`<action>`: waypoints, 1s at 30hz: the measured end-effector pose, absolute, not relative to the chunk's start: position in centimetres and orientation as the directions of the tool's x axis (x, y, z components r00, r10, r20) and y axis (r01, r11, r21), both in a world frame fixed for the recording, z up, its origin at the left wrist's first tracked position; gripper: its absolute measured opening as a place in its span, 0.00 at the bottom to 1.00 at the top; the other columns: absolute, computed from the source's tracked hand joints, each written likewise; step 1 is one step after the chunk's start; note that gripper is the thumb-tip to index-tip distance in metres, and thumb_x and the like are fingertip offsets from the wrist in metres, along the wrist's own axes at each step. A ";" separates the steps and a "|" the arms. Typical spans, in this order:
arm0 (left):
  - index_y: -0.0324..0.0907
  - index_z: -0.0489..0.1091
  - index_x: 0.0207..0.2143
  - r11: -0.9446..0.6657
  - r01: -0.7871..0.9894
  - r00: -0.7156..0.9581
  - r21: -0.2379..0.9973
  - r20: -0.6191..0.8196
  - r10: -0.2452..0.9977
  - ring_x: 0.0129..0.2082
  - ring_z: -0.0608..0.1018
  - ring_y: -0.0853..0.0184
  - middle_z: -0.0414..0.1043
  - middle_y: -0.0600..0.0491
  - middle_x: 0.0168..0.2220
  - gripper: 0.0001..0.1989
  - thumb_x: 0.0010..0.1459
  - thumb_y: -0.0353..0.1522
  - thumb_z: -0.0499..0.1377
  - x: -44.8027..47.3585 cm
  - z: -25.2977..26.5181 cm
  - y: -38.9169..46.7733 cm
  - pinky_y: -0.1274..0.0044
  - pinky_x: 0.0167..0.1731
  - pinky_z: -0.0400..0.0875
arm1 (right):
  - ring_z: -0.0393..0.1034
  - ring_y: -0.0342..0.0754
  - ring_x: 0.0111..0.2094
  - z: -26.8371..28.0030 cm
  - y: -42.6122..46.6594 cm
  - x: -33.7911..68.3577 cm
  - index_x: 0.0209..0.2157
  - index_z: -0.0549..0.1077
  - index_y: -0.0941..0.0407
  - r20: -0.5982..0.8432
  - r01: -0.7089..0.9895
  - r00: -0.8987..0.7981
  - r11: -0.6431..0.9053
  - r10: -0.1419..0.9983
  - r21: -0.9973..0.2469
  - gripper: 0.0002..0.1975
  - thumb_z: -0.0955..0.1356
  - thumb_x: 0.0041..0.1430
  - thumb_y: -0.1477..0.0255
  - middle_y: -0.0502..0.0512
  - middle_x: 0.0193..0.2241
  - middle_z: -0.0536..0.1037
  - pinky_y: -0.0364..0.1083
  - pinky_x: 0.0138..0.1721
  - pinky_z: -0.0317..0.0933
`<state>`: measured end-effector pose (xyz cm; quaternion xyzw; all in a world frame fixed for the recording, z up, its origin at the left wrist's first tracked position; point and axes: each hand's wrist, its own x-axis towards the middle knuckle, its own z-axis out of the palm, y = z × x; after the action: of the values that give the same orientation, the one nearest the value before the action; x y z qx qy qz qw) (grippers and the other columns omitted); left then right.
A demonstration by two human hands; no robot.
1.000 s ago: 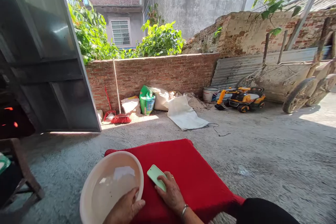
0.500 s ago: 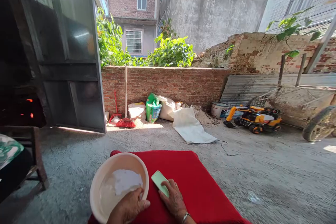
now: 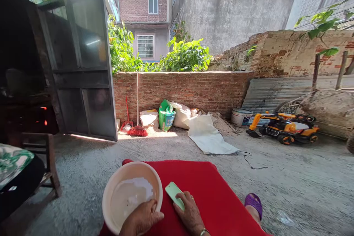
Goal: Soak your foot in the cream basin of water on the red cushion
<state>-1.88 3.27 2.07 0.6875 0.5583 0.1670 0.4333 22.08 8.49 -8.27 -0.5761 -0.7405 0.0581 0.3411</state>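
A cream plastic basin (image 3: 107, 195) with water in it stands at the left of the red cloth (image 3: 193, 171). My left hand (image 3: 142, 218) grips the basin's right rim, fingers inside and thumb outside; the fingertips are partly hidden. Just right of the basin, a light green mobile phone (image 3: 173, 191) lies slanted low over the cloth. My right hand (image 3: 190, 211) is closed on the phone's near end, thumb at its left edge and fingers across its right side. A bracelet shows on the right wrist.
A seated person in dark trousers (image 3: 26, 171) is at the left by a wooden chair (image 3: 49, 162). A foot in a purple slipper (image 3: 253, 203) is at the right. Along the brick wall (image 3: 193, 84) stand a broom (image 3: 137, 131), sacks (image 3: 179, 114) and a toy excavator (image 3: 287, 127).
The view has turned slightly left, so the scene sits further right. A foot in a purple slipper has come into view. Both hands keep their holds on the basin and the phone.
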 end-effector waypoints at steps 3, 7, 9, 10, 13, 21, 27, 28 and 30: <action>0.36 0.64 0.60 -0.026 0.649 0.339 0.760 -0.258 0.905 0.53 0.74 0.55 0.73 0.43 0.54 0.33 0.53 0.41 0.54 -2.0 2.1 3.1 0.67 0.55 0.64 | 0.71 0.52 0.41 -8.3 8.3 22.0 0.37 0.76 0.50 0.425 0.816 -0.098 0.317 0.900 -0.483 0.09 0.68 0.54 0.66 0.55 0.37 0.75 0.50 0.46 0.65; 0.35 0.62 0.61 -0.040 0.667 0.340 0.744 -0.256 0.905 0.56 0.72 0.56 0.70 0.42 0.58 0.35 0.54 0.44 0.53 -2.5 1.9 3.0 0.69 0.57 0.62 | 0.71 0.53 0.44 -8.6 7.9 21.8 0.42 0.76 0.48 0.407 0.816 -0.087 0.300 0.909 -0.494 0.13 0.68 0.55 0.64 0.56 0.41 0.75 0.51 0.49 0.65; 0.33 0.61 0.61 -0.053 0.667 0.355 0.744 -0.254 0.900 0.57 0.71 0.56 0.68 0.40 0.59 0.35 0.55 0.45 0.52 -2.6 1.9 3.0 0.69 0.58 0.61 | 0.70 0.53 0.46 -8.8 7.9 21.6 0.44 0.77 0.47 0.396 0.826 -0.083 0.285 0.915 -0.486 0.15 0.68 0.54 0.63 0.56 0.44 0.75 0.51 0.52 0.63; 0.33 0.61 0.61 -0.054 0.669 0.360 0.741 -0.259 0.896 0.57 0.71 0.56 0.68 0.39 0.58 0.36 0.56 0.45 0.51 -2.7 1.9 3.0 0.68 0.58 0.61 | 0.70 0.53 0.46 -8.9 7.9 21.4 0.44 0.77 0.46 0.389 0.841 -0.063 0.259 0.919 -0.475 0.15 0.68 0.54 0.63 0.56 0.44 0.75 0.52 0.53 0.62; 0.34 0.61 0.61 -0.036 0.678 0.344 0.734 -0.274 0.898 0.58 0.71 0.56 0.69 0.39 0.59 0.35 0.55 0.44 0.53 -2.7 1.9 3.0 0.67 0.60 0.60 | 0.71 0.54 0.44 -8.3 8.4 22.0 0.40 0.78 0.44 0.354 0.890 0.066 0.105 0.933 -0.443 0.13 0.69 0.52 0.62 0.54 0.41 0.76 0.52 0.50 0.63; 0.32 0.63 0.59 -0.070 0.649 0.368 0.757 -0.233 0.900 0.57 0.71 0.53 0.70 0.38 0.57 0.34 0.55 0.44 0.51 -2.1 2.4 2.9 0.65 0.58 0.62 | 0.73 0.60 0.33 -3.7 7.9 35.1 0.42 0.79 0.52 0.275 0.854 0.432 -0.293 0.859 -0.429 0.20 0.63 0.55 0.57 0.62 0.32 0.75 0.56 0.36 0.64; 0.34 0.66 0.57 -0.066 0.670 0.356 0.739 -0.242 0.903 0.54 0.73 0.52 0.72 0.39 0.54 0.31 0.54 0.43 0.52 -1.8 3.1 2.7 0.65 0.55 0.65 | 0.72 0.60 0.30 -4.2 7.0 36.5 0.35 0.79 0.51 0.315 0.795 0.508 -0.296 0.802 -0.529 0.20 0.62 0.53 0.55 0.62 0.27 0.74 0.56 0.31 0.64; 0.34 0.66 0.57 -0.069 0.671 0.351 0.738 -0.235 0.906 0.54 0.73 0.52 0.72 0.39 0.55 0.31 0.54 0.43 0.52 -1.8 3.1 2.6 0.65 0.55 0.64 | 0.72 0.60 0.30 -4.6 7.0 34.5 0.36 0.79 0.51 0.314 0.799 0.474 -0.252 0.822 -0.546 0.20 0.63 0.53 0.55 0.61 0.27 0.74 0.56 0.32 0.65; 0.36 0.67 0.57 -0.072 0.668 0.340 0.741 -0.218 0.915 0.54 0.73 0.53 0.72 0.40 0.55 0.31 0.54 0.42 0.53 -1.9 2.9 2.6 0.65 0.56 0.64 | 0.73 0.59 0.34 -5.2 7.0 29.4 0.39 0.79 0.51 0.315 0.827 0.330 -0.112 0.890 -0.550 0.17 0.64 0.52 0.58 0.59 0.30 0.74 0.54 0.37 0.66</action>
<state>-1.91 2.61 2.94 0.7155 0.5529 0.1552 0.3977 29.43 6.99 -5.23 -0.7440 -0.5770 0.0468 0.3336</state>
